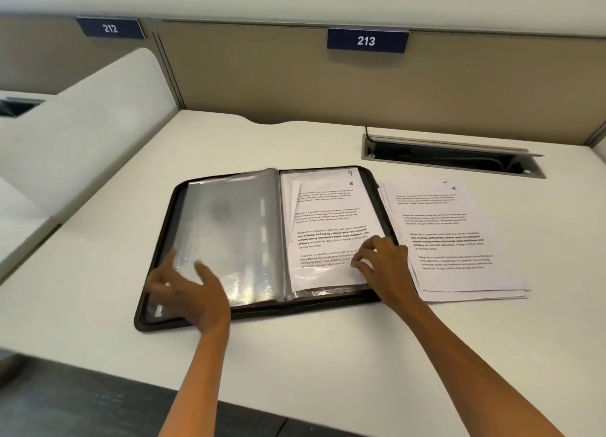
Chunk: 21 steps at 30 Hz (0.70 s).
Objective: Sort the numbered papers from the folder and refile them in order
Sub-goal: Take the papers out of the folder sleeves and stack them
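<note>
Fingers of my right hand [382, 261] pinch page 6 [331, 230] at frame centre to draw it from the folder [157, 318]; my left hand [188, 289], spread and holding nothing, steadies the empty sleeves [229, 230].

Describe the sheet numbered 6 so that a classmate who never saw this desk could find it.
Find the black folder open on the white desk. On its right half lies the sheet with a handwritten 6 top right; the loose stack beside the folder shows a 4.
</note>
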Tool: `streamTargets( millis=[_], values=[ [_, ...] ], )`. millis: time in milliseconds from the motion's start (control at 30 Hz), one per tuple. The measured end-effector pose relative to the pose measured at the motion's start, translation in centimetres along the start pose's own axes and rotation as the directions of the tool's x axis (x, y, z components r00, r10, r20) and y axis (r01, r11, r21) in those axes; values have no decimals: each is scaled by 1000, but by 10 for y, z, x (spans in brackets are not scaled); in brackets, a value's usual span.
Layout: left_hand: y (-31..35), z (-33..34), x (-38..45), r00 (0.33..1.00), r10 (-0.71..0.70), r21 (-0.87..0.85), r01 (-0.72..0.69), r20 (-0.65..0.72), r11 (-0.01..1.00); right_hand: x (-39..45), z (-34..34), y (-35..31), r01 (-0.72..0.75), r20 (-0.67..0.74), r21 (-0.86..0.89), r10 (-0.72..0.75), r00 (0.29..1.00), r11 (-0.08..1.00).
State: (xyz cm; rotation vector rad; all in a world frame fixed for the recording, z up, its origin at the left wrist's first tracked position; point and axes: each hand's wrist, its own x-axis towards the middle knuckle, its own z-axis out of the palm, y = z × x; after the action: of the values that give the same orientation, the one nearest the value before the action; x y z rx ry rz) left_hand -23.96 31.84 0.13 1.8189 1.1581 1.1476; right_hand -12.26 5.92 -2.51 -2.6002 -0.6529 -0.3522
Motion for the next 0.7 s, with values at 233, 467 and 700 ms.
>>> streamTargets(
  millis=[233,467,700],
  values=[
    [33,34,-69,579,515,-175,-541,632,822,24,-26,-29,249,-95,-238,-278,956,939],
    [45,48,-87,513,568,-183,-617,643,765,21,-34,-40,311,-125,-307,-362,924,900],
    [47,47,-79,602,491,-209,-478,630,853,-42,-30,-43,681,126,-338,-686,717,650]
  ],
)
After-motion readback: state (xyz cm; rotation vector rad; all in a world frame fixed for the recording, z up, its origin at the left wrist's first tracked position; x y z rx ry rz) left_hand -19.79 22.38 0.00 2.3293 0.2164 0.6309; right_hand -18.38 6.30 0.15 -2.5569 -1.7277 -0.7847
